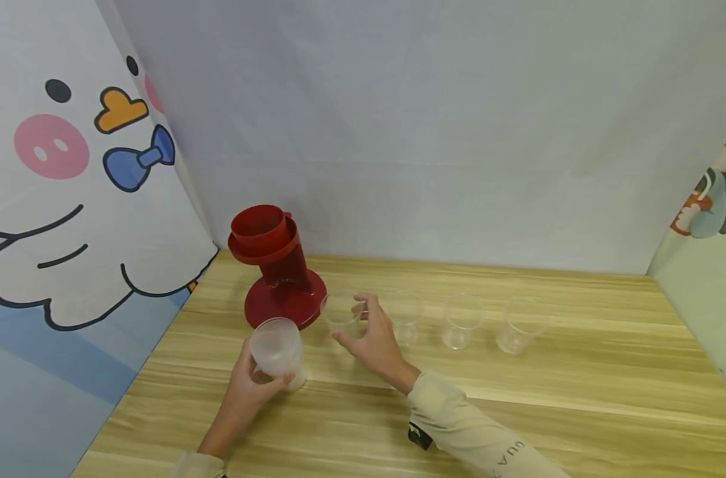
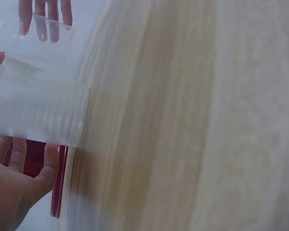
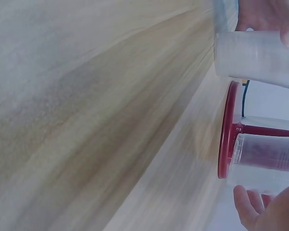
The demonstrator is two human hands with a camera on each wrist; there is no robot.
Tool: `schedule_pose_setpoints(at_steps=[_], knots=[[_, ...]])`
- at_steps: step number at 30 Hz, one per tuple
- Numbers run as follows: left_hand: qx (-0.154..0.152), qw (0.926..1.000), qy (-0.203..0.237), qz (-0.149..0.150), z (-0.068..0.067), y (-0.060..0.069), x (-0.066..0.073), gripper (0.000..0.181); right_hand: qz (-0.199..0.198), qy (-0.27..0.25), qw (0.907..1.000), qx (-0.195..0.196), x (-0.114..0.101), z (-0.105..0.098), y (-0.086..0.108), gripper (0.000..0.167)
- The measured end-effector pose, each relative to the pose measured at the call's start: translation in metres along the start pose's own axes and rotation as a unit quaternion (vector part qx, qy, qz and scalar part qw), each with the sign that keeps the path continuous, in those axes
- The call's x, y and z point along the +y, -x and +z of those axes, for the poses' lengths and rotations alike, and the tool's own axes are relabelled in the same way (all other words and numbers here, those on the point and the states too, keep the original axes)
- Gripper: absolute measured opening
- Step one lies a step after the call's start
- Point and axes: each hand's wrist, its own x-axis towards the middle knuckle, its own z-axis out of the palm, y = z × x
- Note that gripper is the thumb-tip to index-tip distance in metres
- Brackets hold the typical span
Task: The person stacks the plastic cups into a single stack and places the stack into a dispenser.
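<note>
A stack of clear plastic cups point(image 1: 276, 348) is gripped in my left hand point(image 1: 249, 385), the thumb on its near side. Its ribbed wall of nested rims also shows in the left wrist view. My right hand point(image 1: 375, 345) holds a single clear plastic cup point(image 1: 339, 312) between thumb and fingers, at the left end of a row. Whether that cup's base touches the table cannot be told. To its right stand three more clear cups, a near one point(image 1: 406, 318), a middle one point(image 1: 461, 322) and a far one point(image 1: 518, 326), all upright and apart.
A red plastic stand point(image 1: 285, 285) with a round base and a ringed tube on top stands behind the cup stack. The wooden table point(image 1: 578, 411) meets a pale cloth wall point(image 1: 429, 166) at the back. A cartoon-printed cloth point(image 1: 70, 199) hangs on the left.
</note>
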Motion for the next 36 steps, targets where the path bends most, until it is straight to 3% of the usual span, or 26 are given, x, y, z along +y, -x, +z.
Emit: schedule_pose_setpoints(at_steps=[36], knots=[[0.003,1.0,0.001,0.0,-0.003,0.0,-0.004,0.079,-0.026,-0.031,0.9991,-0.013,-0.032,-0.013,0.003,0.065]])
